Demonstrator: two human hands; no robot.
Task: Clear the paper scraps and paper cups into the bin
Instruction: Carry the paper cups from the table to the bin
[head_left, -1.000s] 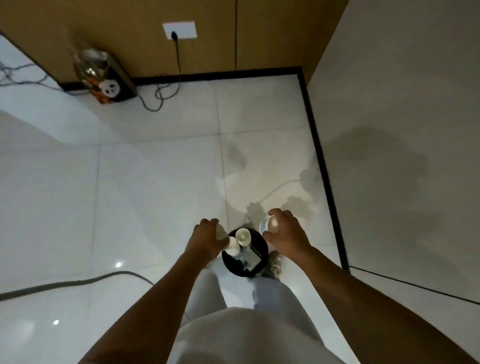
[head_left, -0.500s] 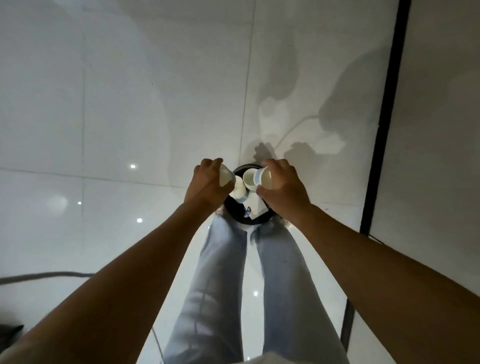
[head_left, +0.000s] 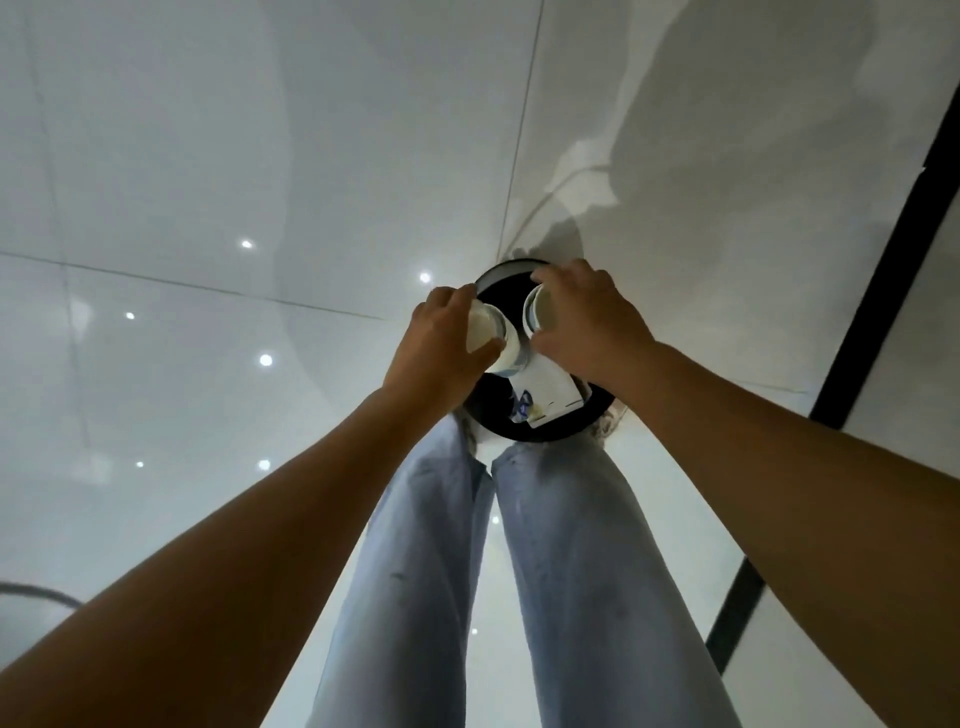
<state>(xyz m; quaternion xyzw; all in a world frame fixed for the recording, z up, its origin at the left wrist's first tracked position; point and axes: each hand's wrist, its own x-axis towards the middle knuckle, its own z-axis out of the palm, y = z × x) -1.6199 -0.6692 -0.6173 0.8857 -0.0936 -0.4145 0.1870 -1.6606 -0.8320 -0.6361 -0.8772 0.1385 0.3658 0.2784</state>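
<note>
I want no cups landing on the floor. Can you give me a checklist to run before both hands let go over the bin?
1. Left hand grip on the stacked cups: ok.
2. Right hand grip on its cup: ok.
3. Both loads above the bin opening: ok.
4. Room inside, beside the white paper: cannot tell.
5. Bin upright on the floor: ok.

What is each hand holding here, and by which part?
Left hand grips a white paper cup round its side wall. Right hand grips another white paper cup round its side. Both are above the round black bin.
</note>
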